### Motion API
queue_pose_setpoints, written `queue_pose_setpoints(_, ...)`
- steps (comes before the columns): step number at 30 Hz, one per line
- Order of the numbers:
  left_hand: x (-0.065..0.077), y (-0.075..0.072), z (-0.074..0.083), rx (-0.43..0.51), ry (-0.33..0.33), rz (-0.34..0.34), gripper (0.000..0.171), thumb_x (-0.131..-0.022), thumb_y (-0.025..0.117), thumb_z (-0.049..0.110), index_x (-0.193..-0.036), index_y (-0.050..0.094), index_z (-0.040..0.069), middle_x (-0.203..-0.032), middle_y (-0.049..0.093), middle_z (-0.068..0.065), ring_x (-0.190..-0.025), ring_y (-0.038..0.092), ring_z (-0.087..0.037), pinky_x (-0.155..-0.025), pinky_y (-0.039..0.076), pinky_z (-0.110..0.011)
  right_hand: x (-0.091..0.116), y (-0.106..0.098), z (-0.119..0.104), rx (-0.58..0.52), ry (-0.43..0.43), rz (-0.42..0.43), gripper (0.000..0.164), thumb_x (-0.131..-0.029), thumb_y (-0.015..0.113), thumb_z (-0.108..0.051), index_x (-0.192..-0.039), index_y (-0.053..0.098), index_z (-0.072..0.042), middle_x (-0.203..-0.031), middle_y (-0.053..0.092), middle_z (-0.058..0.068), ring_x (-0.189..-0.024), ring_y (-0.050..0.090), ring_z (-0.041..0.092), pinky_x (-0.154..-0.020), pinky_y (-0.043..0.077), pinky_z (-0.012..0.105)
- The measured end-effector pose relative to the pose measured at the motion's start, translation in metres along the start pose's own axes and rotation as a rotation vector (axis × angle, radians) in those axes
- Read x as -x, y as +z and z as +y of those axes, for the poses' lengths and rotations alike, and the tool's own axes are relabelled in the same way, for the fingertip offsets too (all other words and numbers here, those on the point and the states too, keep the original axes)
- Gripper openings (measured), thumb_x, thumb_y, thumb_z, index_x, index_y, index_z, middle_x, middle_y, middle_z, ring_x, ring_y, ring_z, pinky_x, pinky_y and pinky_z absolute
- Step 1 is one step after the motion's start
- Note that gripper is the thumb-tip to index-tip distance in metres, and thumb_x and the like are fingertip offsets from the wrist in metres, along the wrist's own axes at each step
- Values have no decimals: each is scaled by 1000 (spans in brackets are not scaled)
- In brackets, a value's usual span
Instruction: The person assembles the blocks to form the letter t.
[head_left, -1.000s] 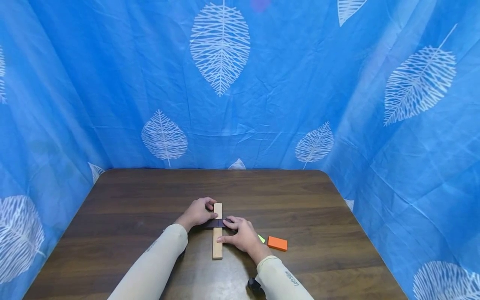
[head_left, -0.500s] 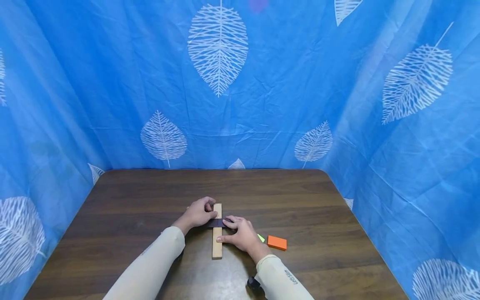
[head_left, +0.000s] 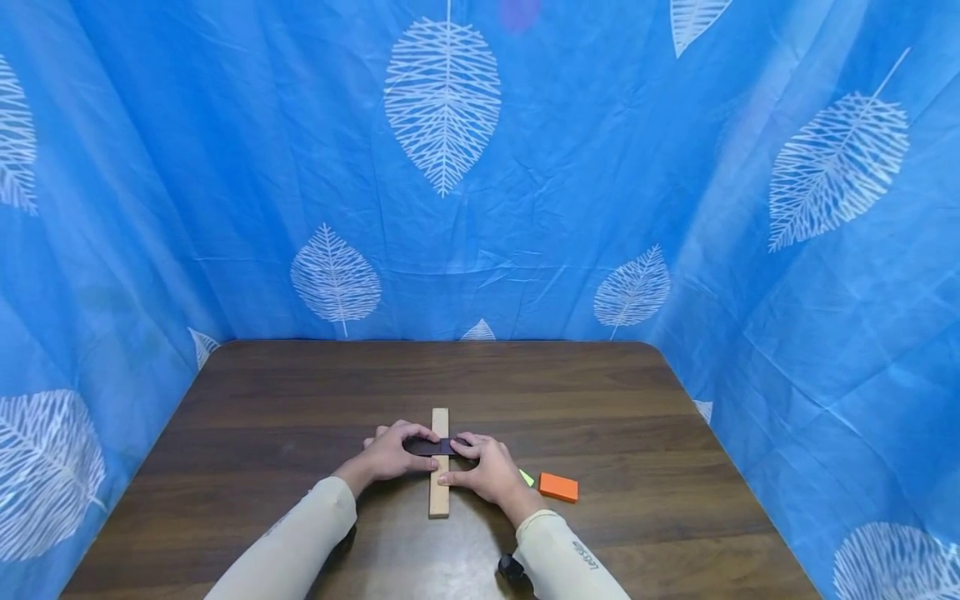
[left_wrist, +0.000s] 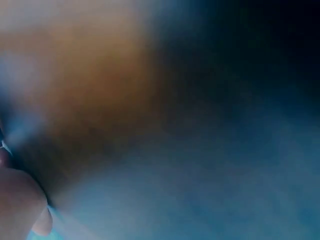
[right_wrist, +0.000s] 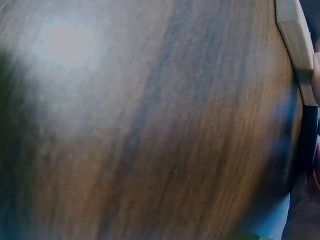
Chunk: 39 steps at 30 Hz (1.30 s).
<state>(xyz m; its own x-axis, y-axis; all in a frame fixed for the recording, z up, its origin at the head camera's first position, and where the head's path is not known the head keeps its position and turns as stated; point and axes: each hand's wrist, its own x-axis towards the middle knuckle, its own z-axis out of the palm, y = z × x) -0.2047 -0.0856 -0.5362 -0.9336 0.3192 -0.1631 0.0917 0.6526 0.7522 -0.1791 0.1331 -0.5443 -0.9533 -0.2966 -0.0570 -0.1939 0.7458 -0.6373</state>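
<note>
A pale wooden strip (head_left: 439,500) lies lengthwise on the table in the head view, crossed by a dark flat strip (head_left: 424,447). From the left, my left hand (head_left: 388,454) arches over the dark strip, forefinger at the crossing and thumb at the wooden strip's side. My right hand (head_left: 491,473) mirrors it, its fingers on the dark strip and its thumb against the wood. In the right wrist view the wooden strip (right_wrist: 296,37) and a black piece (right_wrist: 306,140) show at the right edge beside fingertips. The left wrist view is mostly blurred.
An orange block (head_left: 558,487) lies right of my right hand. A bright green piece (head_left: 527,477) sits beside it, partly hidden by that hand. The brown wooden table (head_left: 600,400) is surrounded by a blue curtain (head_left: 547,167) with white leaf prints.
My left hand has shifted from the far part of the wooden strip toward me, spreading finger and thumb over the dark strip. The right hand keeps its place; the view has shifted slightly.
</note>
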Motion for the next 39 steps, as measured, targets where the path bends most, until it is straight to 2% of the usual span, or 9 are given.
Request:
queue_pose_setpoints(5,0,6,0,-39,12,41,33,-78,87,38,-107,72,34,-124,59,-2,-112,40,-33,-89,22,-58,-2,-3,0,53,-11,-9,70,-77,85,-51,-133,66,-13,-143,57,9,-134,47,36,-106,38,51)
queue_pose_setpoints(11,-1,8,5,-36,7,31,31,-80,85,38,-108,71,36,-128,58,1,-114,39,-32,-90,22,-55,-4,-11,-3,95,-21,-27,73,-77,85,-52,-134,66,-11,-142,57,11,-132,50,37,-106,40,49)
queue_pose_setpoints(14,0,9,5,-53,8,30,31,-80,85,39,-108,71,36,-127,58,2,-113,39,-31,-88,23,-54,-2,-13,-5,113,-38,-39,76,-77,83,-54,-137,63,-11,-146,53,12,-133,48,37,-106,40,49)
queue_pose_setpoints(19,2,10,3,-64,2,44,32,-80,85,39,-108,70,35,-127,59,1,-114,39,-31,-88,23,-54,8,-24,2,59,-67,54,85,-72,88,-50,-142,59,-11,-151,47,13,-135,46,38,-106,39,51)
queue_pose_setpoints(22,4,9,1,-55,-13,47,32,-80,85,39,-108,70,36,-127,58,1,-116,38,-32,-91,22,-54,18,-37,12,24,-63,130,84,-66,94,-41,-137,63,-6,-141,57,14,-130,51,37,-104,41,50)
queue_pose_setpoints(24,6,8,0,-49,-8,51,32,-80,86,38,-108,71,36,-126,58,0,-116,38,-33,-91,22,-55,26,-47,19,25,-37,150,81,-63,96,-37,-131,67,-4,-132,64,14,-126,56,36,-102,43,49)
queue_pose_setpoints(29,5,5,-1,-44,-1,48,31,-80,86,36,-107,71,36,-127,58,0,-116,37,-33,-92,22,-55,42,-64,33,75,48,125,66,-59,98,-37,-112,76,-6,-110,73,8,-111,64,31,-95,48,47)
queue_pose_setpoints(34,4,5,-3,-45,-16,35,32,-79,86,38,-107,71,37,-129,57,0,-116,37,-33,-93,23,-55,50,-64,39,163,10,85,61,-56,97,-45,-101,79,-9,-97,73,0,-99,64,25,-88,51,44)
queue_pose_setpoints(39,3,5,-4,-41,-12,25,32,-79,86,39,-108,71,37,-131,56,-1,-117,37,-33,-93,23,-56,53,-61,43,272,-30,135,62,-49,96,-52,-93,77,-12,-87,68,-4,-87,61,20,-80,51,41)
